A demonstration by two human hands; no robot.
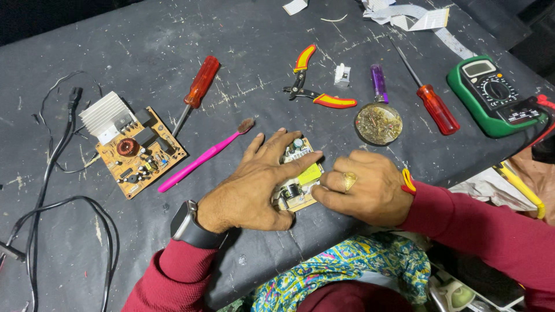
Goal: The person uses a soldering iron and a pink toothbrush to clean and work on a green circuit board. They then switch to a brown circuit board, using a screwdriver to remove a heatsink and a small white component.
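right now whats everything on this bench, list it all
small circuit board: 1, tan, under both hands
large circuit board: 1, tan with silver heatsink, left
toothbrush: 1, pink, centre-left
screwdrivers: 2, red handles, left and right
cutters: 1, red-yellow grips, top centre
lighter: 1, purple, by round tin
multimeter: 1, green, far right
cables: black, left edge
left hand: on board, watch at wrist
right hand: at board edge, ring

Both arms wear dark red long sleeves. The left hand (251, 188) has a black smartwatch (186, 225) at its wrist. The right hand (361, 188) bears 1 gold ring (349, 181) and a red-and-yellow thread (408, 181) at the wrist.
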